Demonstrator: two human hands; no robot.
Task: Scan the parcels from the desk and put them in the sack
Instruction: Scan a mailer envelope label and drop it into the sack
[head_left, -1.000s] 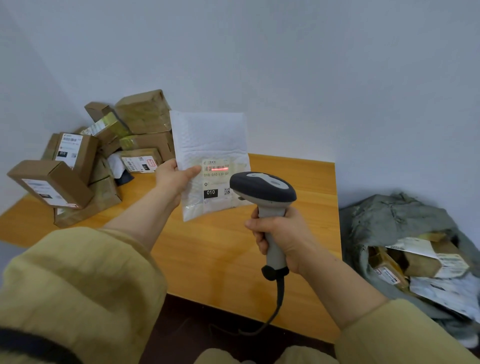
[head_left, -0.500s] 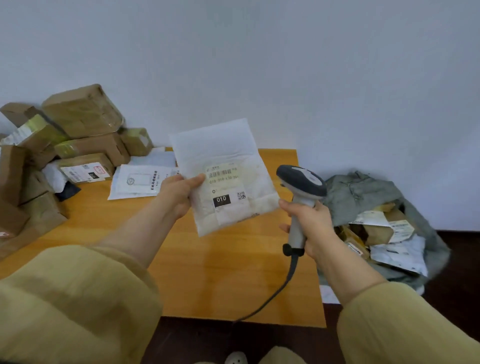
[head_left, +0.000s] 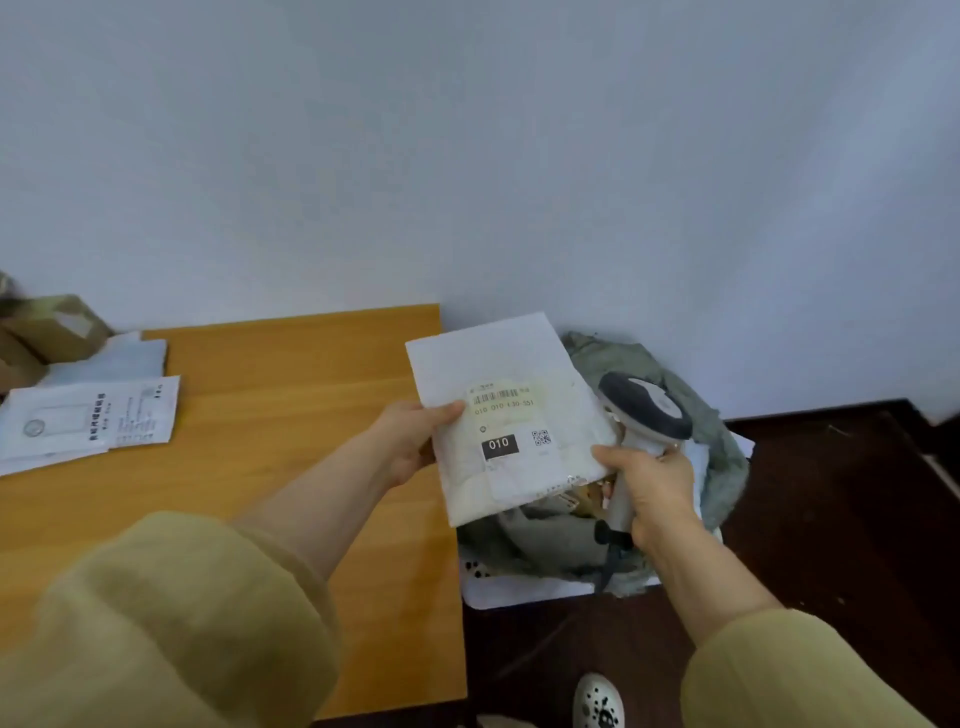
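Over the sack (head_left: 724, 457) mouth, just right of the table (head_left: 291, 415) edge: white padded mailer (head_left: 511, 421), label side up, code 010 legible. Left hand (head_left: 410, 441) pinches its left edge, thumb on top. Right hand (head_left: 654, 493) is wrapped round the scanner (head_left: 647, 410) handle; one fingertip seems to touch the mailer's lower right corner, but blur prevents certainty. Sack is grey-green, with parcels partly visible inside. Table, far left: flat white envelopes (head_left: 88, 421), brown boxes (head_left: 52, 327).

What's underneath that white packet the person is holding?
The grey-green sack sits below the white packet, and a bit of brown parcel peeks out at its lower edge. The packet covers most of the sack's inside, so the rest is hidden.
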